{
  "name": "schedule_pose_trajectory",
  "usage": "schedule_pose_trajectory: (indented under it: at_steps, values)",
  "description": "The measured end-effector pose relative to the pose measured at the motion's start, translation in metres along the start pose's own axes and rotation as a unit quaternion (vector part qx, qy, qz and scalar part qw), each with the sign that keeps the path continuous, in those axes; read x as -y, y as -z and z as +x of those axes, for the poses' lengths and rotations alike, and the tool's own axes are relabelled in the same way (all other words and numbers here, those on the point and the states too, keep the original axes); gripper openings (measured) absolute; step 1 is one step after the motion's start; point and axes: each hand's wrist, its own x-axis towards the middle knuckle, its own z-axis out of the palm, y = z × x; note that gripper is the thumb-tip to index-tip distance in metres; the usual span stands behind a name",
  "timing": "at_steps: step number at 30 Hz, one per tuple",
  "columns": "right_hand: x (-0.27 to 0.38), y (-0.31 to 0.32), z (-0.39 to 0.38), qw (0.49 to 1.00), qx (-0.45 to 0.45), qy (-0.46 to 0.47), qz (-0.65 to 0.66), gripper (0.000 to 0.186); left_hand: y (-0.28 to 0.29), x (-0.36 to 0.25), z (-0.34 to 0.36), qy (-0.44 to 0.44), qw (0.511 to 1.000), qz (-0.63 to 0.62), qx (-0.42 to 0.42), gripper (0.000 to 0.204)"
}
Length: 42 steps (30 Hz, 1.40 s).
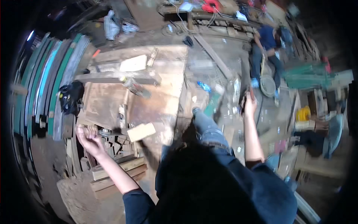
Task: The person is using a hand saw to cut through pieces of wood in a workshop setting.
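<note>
Looking down past a dark top and blue jeans [210, 132], one leg reaching forward over the floor. Both forearms spread wide, hands well apart. Left hand [91, 141] by the near left edge of the counter, fingers curled loosely; blur, cannot tell whether anything sits in them. Right hand [251, 104] raised out over the floor, fingers closed around a dark, slim tool [245, 98]; kind too smeared to tell.

Just right of the left hand, below the counter's near edge: a jumble of wood offcuts [115, 146], with thick timber pieces [119, 168] stacked nearer still. A pale wood block [141, 132] lies by that edge.

Counter [162, 106] broad, wood-topped, patchy brown. Across it runs a long beam [108, 77], a clear bottle [137, 89] just beside it; cannot tell if upright or lying. Beyond the beam, a flat pale board [133, 63].

Left of the counter, a black bundle [71, 97], then a row of green and grey boards [56, 86].

Floor between counter and right hand: crumpled blue wrapper [204, 86], a green strip [213, 103] nearer. Farther right, a co-worker [267, 39] in a blue top sits with a round basin [267, 85] between the legs.

Farther out, a long plank [213, 56] slants over the floor; whitish sack [112, 25] to the left. Along the far side, loose cables and a bright red thing [211, 5], blurred.
</note>
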Motion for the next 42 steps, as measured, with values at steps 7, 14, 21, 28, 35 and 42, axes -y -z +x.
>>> schedule_pose_trajectory:
  at_steps: [7, 14, 21, 28, 35, 42]
  values:
    - [-0.069, -0.009, 0.042, 0.968, 0.010, -0.250, -0.013, 0.021, 0.060, 0.039, -0.111, 0.014, 0.961, -0.095, -0.260, 0.013]
    - [-0.038, -0.119, 0.119, 0.954, 0.218, 0.014, -0.206, 0.025, 0.073, -0.007, -0.168, -0.190, 0.909, -0.147, -0.342, 0.008]
    - [-0.084, -0.109, 0.210, 0.653, 0.366, 0.287, -0.597, 0.046, 0.021, 0.015, -0.338, -0.261, 0.751, -0.190, -0.576, 0.008]
    - [-0.152, -0.167, 0.277, 0.219, 0.723, 0.345, -0.556, 0.033, -0.103, 0.025, -0.480, -0.363, 0.590, -0.101, -0.714, 0.004]
    - [-0.195, -0.217, 0.099, 0.065, 0.735, 0.073, -0.671, 0.027, -0.192, 0.079, -0.605, -0.412, 0.486, -0.088, -0.765, 0.005]
    - [-0.145, -0.153, 0.011, 0.074, 0.780, 0.222, -0.581, 0.029, -0.196, 0.095, -0.655, -0.393, 0.481, -0.099, -0.777, 0.012]
